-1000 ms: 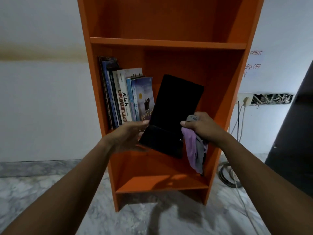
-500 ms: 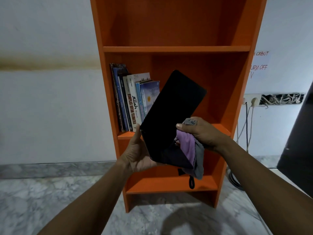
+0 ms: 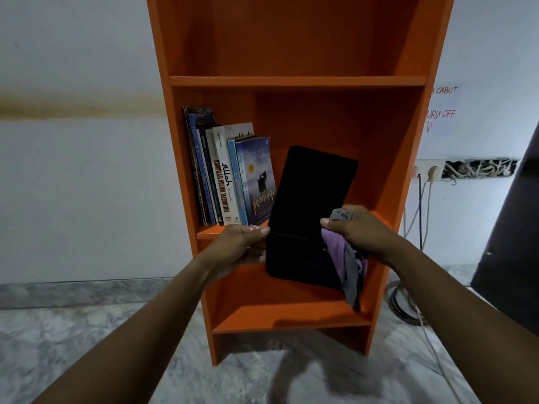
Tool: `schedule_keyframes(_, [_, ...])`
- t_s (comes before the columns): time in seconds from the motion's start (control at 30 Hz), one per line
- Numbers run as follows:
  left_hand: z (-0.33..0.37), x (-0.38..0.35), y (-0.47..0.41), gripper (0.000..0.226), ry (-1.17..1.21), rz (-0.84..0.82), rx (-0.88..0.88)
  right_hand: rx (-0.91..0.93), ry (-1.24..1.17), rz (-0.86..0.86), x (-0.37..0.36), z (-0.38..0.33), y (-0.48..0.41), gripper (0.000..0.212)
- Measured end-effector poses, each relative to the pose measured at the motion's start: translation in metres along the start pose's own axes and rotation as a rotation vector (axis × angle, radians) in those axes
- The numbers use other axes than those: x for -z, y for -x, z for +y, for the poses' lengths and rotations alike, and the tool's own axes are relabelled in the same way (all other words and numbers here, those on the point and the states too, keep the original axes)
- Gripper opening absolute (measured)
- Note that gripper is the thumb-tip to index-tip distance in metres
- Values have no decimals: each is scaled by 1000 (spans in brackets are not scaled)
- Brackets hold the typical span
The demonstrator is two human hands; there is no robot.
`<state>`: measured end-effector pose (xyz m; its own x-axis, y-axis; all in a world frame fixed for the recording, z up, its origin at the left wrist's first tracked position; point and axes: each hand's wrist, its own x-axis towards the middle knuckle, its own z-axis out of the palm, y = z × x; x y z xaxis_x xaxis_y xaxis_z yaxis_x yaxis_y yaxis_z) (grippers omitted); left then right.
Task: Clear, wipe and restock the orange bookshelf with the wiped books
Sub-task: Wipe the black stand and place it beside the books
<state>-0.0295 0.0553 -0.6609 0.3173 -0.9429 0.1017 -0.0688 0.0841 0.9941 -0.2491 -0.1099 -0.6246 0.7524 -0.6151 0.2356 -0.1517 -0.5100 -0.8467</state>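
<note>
The orange bookshelf (image 3: 294, 81) stands against the wall in front of me. Several books (image 3: 230, 176) stand upright at the left of its middle shelf. In front of that shelf I hold a black book (image 3: 309, 205), tilted slightly right. My left hand (image 3: 239, 247) grips its lower left edge. My right hand (image 3: 358, 231) clutches a purple and grey cloth (image 3: 344, 258) against the book's right side, and the cloth hangs down below my fist. The top and bottom shelves hold nothing that I can see.
The floor is grey marble. At the right, a wall socket (image 3: 427, 172) has cables hanging down to a coil of cable (image 3: 399, 301) on the floor beside the bookshelf. A dark panel (image 3: 513, 228) stands at the far right.
The black book has swung from a strong rightward tilt to nearly upright and moved toward the middle shelf. My left hand shifted from under it to its left edge. The cloth stays in my right hand.
</note>
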Motion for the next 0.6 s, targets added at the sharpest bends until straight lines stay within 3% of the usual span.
schedule_keyframes(0.1, [0, -1, -5, 29, -164, 52, -81, -30, 25, 14, 2, 1, 0, 25])
schedule_keyframes(0.23, [6, -11, -3, 22, -233, 118, -191, 5, 24, 89, 0, 1, -3, 36])
schedule_keyframes(0.3, [5, -16, -2, 21, -208, 164, -217, 47, 28, 233, -6, 2, -5, 33])
schedule_keyframes(0.37, [2, -17, -2, 21, -177, 228, -245, 58, 88, 482, -13, 1, -4, 25])
schedule_keyframes(0.43, [-2, -20, -3, 22, -163, 257, -283, 74, 74, 682, -24, -10, 1, 34])
schedule_keyframes(0.5, [-4, -28, -5, 22, -167, 283, -294, 147, 54, 663, -42, -23, 7, 41])
schedule_keyframes(0.6, [-4, -39, -10, 31, -204, 316, -296, 265, 192, 366, -71, -28, 11, 37])
